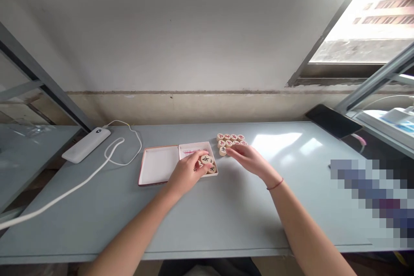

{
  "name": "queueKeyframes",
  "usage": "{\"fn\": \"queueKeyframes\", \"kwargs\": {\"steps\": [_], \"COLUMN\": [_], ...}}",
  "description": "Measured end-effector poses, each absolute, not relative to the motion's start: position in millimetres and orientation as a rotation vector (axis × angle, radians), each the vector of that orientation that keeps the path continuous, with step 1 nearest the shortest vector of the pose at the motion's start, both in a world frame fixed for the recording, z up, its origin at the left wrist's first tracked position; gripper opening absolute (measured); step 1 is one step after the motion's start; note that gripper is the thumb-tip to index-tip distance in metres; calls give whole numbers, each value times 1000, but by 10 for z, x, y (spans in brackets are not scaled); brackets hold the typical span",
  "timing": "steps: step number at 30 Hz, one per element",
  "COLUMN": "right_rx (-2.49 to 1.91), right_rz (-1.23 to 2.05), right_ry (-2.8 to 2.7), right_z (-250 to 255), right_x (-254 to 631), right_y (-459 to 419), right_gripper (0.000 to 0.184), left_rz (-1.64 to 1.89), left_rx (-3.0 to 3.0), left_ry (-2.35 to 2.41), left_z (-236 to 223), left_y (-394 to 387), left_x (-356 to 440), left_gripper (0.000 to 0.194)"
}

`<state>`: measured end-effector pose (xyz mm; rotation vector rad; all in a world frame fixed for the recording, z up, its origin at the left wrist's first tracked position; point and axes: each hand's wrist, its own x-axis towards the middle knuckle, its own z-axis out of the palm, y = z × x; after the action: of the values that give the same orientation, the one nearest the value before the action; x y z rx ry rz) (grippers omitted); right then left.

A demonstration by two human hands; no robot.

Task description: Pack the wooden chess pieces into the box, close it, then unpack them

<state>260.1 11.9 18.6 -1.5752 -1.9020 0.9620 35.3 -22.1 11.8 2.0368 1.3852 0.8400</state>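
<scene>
My left hand is over the right half of an open white box, its thumb and fingers closed on a round xiangqi piece with a black character. Below that piece, another black-marked piece lies in the box; my fingers hide part of the contents. My right hand has its fingertips pinched at a black-marked xiangqi piece on the table. That piece sits in front of rows of red-marked pieces laid close together. The right fingers partly cover the nearer row's right end.
At the left lies a white power bank with a white cable running across the table. A dark tablet or phone leans at the back right. Metal frame posts stand at both sides, and a wall closes the back.
</scene>
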Motion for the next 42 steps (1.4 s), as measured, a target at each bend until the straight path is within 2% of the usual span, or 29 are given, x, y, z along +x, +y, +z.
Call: {"fn": "queueKeyframes", "kwargs": {"steps": [4,7,11,14,18,28,35,39,42], "right_rx": [-1203,-1167,-1344,-1562,-1742,-1806,-1834,-1792,-1637], "right_rz": [1362,1437,1269,1072,1040,825,615,602,717], "right_ry": [-1935,-1911,-1731,-1569,-1625,-1955,-2071,-2124,-2128], "right_z": [341,362,329,274,129,35,-22,10,86], "right_x": [2337,2257,2410,2617,2784,2747,2712,2708,2623], "right_y": [-54,-93,10,128,235,234,219,199,134], "right_gripper": [41,40,37,35,32,44,35,37,32], "left_rz": [845,852,832,833,845,804,492,505,562], "left_rx": [2109,2154,2214,2216,2237,2309,2200,2233,2336], "left_ry": [1331,1288,1291,1335,1399,1608,1918,1884,1914], "left_z": [71,54,73,95,110,129,43,-13,-7], "left_y": [-254,-261,-245,-217,-186,-99,25,59,44], "left_x": [417,436,393,321,256,148,-40,-62,-2], "left_gripper": [29,28,34,31,27,21,23,26,24]}}
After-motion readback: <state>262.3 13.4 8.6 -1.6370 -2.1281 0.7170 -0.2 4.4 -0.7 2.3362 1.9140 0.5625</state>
